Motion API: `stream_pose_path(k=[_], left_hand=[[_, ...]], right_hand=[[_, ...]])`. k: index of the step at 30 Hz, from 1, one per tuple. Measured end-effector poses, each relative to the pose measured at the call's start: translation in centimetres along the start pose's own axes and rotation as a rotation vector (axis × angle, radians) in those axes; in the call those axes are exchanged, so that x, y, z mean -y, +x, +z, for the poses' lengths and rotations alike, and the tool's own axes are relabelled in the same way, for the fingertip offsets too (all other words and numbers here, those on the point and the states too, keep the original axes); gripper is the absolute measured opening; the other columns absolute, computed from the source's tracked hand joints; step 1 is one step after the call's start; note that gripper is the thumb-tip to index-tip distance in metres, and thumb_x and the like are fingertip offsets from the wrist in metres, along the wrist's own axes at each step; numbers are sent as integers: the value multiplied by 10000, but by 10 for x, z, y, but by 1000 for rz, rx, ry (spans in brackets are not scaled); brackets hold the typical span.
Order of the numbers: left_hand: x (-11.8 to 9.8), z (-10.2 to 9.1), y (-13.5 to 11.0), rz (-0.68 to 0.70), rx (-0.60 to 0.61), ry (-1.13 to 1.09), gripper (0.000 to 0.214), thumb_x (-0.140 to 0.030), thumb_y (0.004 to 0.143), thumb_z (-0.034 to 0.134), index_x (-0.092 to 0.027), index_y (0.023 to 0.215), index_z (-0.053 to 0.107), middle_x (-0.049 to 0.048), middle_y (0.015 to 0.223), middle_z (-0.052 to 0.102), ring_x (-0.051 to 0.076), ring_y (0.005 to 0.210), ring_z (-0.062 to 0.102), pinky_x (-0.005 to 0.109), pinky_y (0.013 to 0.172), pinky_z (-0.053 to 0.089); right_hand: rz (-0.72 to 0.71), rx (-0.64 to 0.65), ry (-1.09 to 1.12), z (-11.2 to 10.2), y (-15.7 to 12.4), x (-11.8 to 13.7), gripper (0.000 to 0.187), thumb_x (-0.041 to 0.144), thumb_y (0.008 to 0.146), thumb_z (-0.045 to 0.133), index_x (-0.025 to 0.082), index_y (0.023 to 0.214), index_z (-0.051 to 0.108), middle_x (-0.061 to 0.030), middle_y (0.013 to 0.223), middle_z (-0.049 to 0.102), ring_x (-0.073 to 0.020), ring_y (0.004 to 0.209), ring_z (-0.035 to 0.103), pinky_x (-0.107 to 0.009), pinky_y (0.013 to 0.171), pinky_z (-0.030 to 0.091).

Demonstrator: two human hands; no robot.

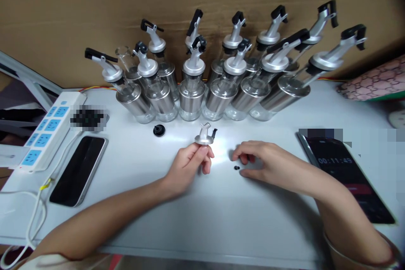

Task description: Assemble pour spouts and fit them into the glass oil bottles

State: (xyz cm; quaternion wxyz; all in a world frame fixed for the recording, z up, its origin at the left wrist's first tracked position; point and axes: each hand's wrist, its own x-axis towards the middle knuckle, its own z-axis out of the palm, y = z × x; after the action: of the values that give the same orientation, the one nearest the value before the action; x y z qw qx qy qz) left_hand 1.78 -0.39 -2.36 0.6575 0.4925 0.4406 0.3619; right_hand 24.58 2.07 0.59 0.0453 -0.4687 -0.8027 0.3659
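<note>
My left hand [190, 164] is closed on a silver pourer spout [204, 136], thumb and fingers gripping it from below, with its forked top pointing up. Just behind the spout's right edge shows a small black lever [214, 133]. My right hand [257, 160] is open, thumb and fingers apart. Between its fingertips and thumb a tiny black ring-like part [236, 168] lies on the table, apparently untouched. A round black stopper [159, 130] sits on the table to the left, beyond my left hand.
Several glass bottles [191, 97] with steel sleeves and lever pourers stand in rows at the back. On the left are a black phone [79, 171], a power strip [47, 130] and a white cable [61, 156]. A tablet-like device [344, 168] showing a timer lies right, partly behind my right forearm.
</note>
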Motion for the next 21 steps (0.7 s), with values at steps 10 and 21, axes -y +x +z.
stream_pose_path(k=[10, 21], left_hand=[[0, 0, 0, -2, 9, 11, 348, -491, 902, 457, -175, 779, 534, -36, 555, 518, 114, 551, 466, 260, 622, 414], [-1, -1, -2, 36, 80, 98, 336, -457, 900, 449, -175, 732, 522, -28, 549, 514, 117, 546, 463, 265, 618, 402]], right_hand=[[-35, 28, -39, 1, 0, 2, 101, 202, 768, 640, 225, 866, 651, -15, 792, 626, -185, 743, 584, -306, 715, 430], [-14, -266, 347, 8, 6, 12, 77, 265, 822, 617, 205, 836, 663, -22, 767, 696, -159, 683, 609, -283, 658, 488]])
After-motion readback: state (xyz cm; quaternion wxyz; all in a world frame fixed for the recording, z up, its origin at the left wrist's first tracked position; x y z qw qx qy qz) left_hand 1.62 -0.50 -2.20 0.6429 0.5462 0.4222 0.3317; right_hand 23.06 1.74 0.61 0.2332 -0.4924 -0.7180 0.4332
